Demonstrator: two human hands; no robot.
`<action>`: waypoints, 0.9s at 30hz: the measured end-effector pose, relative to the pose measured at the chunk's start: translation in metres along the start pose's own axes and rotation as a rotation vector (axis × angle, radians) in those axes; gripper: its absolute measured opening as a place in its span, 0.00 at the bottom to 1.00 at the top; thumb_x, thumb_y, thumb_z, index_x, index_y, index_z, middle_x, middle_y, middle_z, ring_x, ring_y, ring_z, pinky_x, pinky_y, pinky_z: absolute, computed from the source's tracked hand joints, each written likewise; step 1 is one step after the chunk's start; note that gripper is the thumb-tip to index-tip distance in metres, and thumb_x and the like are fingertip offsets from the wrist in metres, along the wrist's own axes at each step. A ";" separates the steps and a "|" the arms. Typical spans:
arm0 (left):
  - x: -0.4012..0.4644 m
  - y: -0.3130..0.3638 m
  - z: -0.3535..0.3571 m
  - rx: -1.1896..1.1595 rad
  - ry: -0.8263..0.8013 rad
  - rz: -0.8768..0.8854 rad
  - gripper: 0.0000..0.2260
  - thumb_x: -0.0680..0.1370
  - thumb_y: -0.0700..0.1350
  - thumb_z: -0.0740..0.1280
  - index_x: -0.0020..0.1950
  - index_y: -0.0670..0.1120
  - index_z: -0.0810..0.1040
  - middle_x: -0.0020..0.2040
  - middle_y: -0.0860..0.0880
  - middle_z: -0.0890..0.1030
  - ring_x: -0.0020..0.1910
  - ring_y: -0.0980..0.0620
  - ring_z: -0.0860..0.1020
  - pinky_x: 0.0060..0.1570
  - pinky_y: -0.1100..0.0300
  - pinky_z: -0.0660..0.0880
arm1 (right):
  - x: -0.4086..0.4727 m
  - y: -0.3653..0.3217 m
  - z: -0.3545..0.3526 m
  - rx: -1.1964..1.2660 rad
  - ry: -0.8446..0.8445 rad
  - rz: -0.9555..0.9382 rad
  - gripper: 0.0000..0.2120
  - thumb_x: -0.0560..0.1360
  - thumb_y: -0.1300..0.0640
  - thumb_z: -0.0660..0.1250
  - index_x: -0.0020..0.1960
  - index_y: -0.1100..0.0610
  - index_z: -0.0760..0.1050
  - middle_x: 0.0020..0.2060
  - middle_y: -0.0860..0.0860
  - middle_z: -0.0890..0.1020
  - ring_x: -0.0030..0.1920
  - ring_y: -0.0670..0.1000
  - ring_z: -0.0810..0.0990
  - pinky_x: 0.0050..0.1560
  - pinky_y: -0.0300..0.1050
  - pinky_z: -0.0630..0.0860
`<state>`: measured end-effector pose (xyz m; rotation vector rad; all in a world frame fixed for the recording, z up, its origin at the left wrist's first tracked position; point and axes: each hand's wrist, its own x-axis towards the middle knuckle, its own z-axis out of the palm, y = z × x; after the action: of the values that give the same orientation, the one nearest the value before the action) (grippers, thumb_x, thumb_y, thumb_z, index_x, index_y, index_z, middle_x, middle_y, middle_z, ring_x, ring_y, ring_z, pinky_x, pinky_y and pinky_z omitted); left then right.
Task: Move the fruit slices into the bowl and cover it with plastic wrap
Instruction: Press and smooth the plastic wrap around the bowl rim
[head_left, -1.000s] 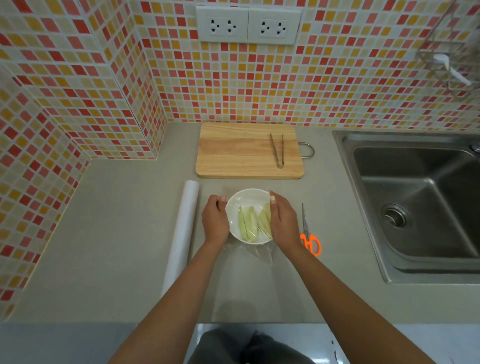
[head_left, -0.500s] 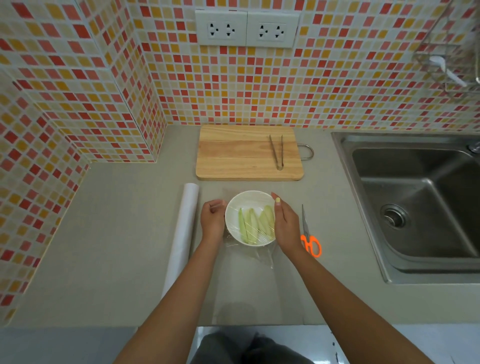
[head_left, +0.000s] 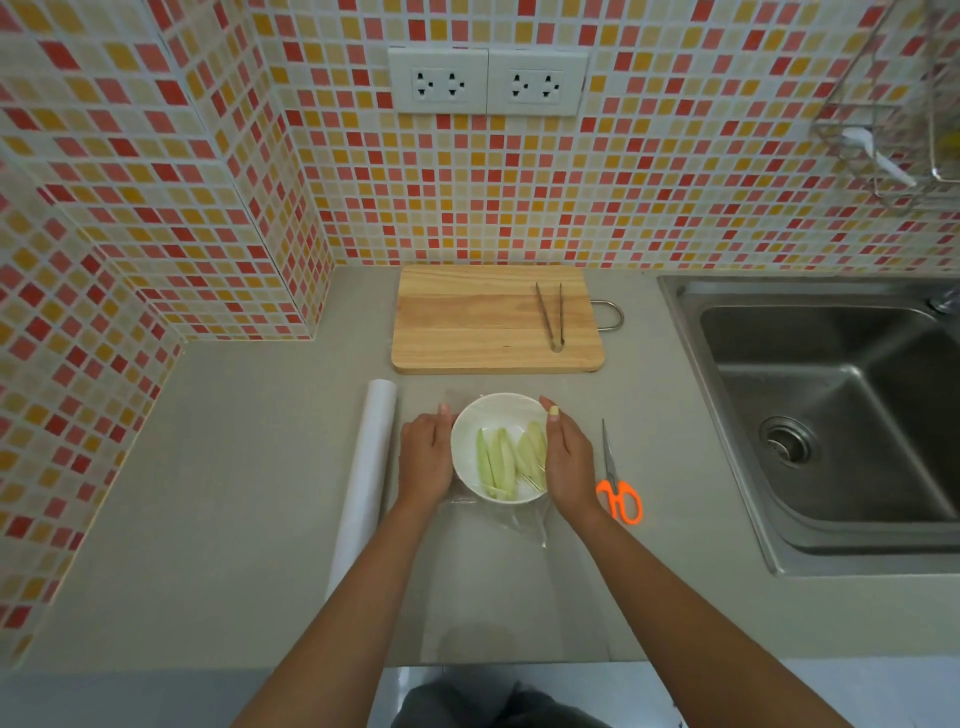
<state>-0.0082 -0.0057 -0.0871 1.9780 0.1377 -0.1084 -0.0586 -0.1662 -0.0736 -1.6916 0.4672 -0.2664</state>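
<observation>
A white bowl (head_left: 491, 415) sits on the grey counter and holds several pale green fruit slices (head_left: 511, 457). Clear plastic wrap (head_left: 514, 525) is stretched over the bowl, with a loose crumpled edge trailing toward me. My left hand (head_left: 426, 457) presses flat against the bowl's left side. My right hand (head_left: 569, 457) cups the right side, its fingers against the rim over the wrap. A white roll of plastic wrap (head_left: 366, 478) lies lengthwise to the left of the bowl.
A wooden cutting board (head_left: 483, 322) with metal tongs (head_left: 551, 317) lies behind the bowl. Orange-handled scissors (head_left: 615, 483) rest just right of my right hand. A steel sink (head_left: 831, 415) fills the right side. Tiled walls stand behind and to the left.
My left hand slid from gripping the bowl's upper left rim down to lie flat along its side. The right hand stayed on the right rim. The view shifted slightly.
</observation>
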 end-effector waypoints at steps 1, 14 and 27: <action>0.002 -0.002 -0.001 0.077 -0.003 0.009 0.32 0.79 0.66 0.46 0.46 0.48 0.84 0.42 0.50 0.84 0.48 0.48 0.80 0.48 0.50 0.78 | 0.000 0.000 0.000 0.052 -0.001 0.032 0.18 0.83 0.55 0.51 0.67 0.56 0.73 0.61 0.48 0.78 0.63 0.45 0.74 0.63 0.37 0.68; -0.008 0.027 -0.007 -0.013 0.181 0.054 0.21 0.83 0.53 0.52 0.56 0.42 0.79 0.55 0.45 0.81 0.55 0.53 0.76 0.60 0.56 0.72 | 0.019 -0.005 -0.022 0.344 0.114 0.310 0.26 0.82 0.45 0.48 0.62 0.61 0.76 0.62 0.56 0.79 0.66 0.52 0.74 0.70 0.49 0.66; -0.021 0.037 0.026 -0.144 0.046 0.029 0.20 0.83 0.54 0.50 0.72 0.50 0.70 0.59 0.57 0.80 0.61 0.56 0.76 0.62 0.59 0.70 | 0.031 -0.021 -0.009 0.201 -0.197 0.201 0.23 0.82 0.46 0.48 0.57 0.57 0.79 0.52 0.51 0.83 0.52 0.47 0.81 0.52 0.38 0.75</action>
<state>-0.0241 -0.0450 -0.0614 1.8387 0.1423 -0.0329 -0.0318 -0.1854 -0.0542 -1.4456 0.4442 0.0011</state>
